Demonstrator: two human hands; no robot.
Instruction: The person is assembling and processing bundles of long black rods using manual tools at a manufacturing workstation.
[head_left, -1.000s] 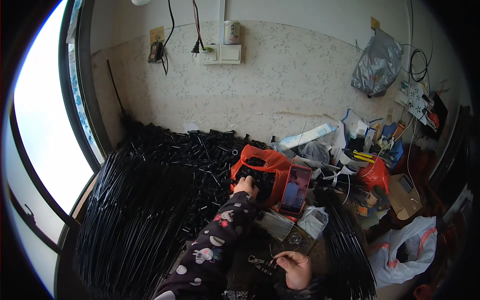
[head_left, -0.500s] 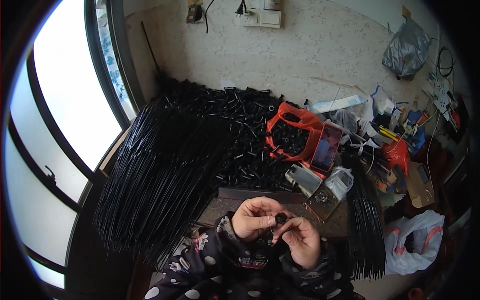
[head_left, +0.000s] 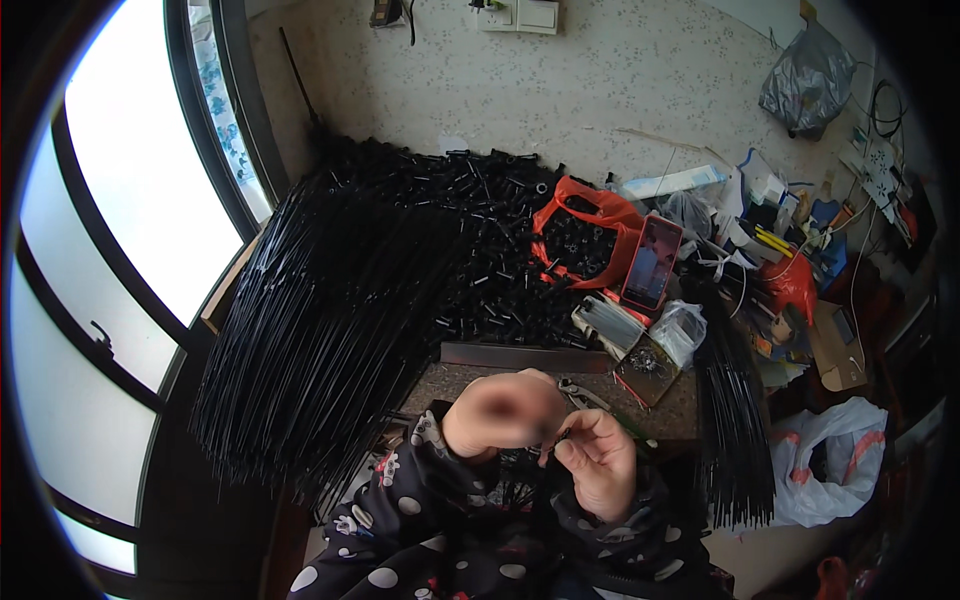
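Above my lap, my left hand [head_left: 503, 412] is curled beside the right one, and its fingers are smeared by motion. What it holds, if anything, I cannot make out. My right hand [head_left: 600, 465] pinches a small black part [head_left: 564, 437] between thumb and forefinger; most of that part is hidden. The two hands are close together at the fingertips. Just beyond them, pliers [head_left: 577, 392] lie on the brown speckled tabletop [head_left: 430, 385].
Long thin black rods [head_left: 310, 350] lie bundled at left, beside a heap of short black tubular parts [head_left: 480, 200]. A red bag [head_left: 610, 240] holds more of these parts. Right of it are a phone [head_left: 655, 262], a small tray [head_left: 648, 370] and another rod bundle [head_left: 735, 430].
My left hand has turned and blurred, covering the round black piece seen between my hands before. The pliers now show beyond my hands. The whole view has shifted slightly.
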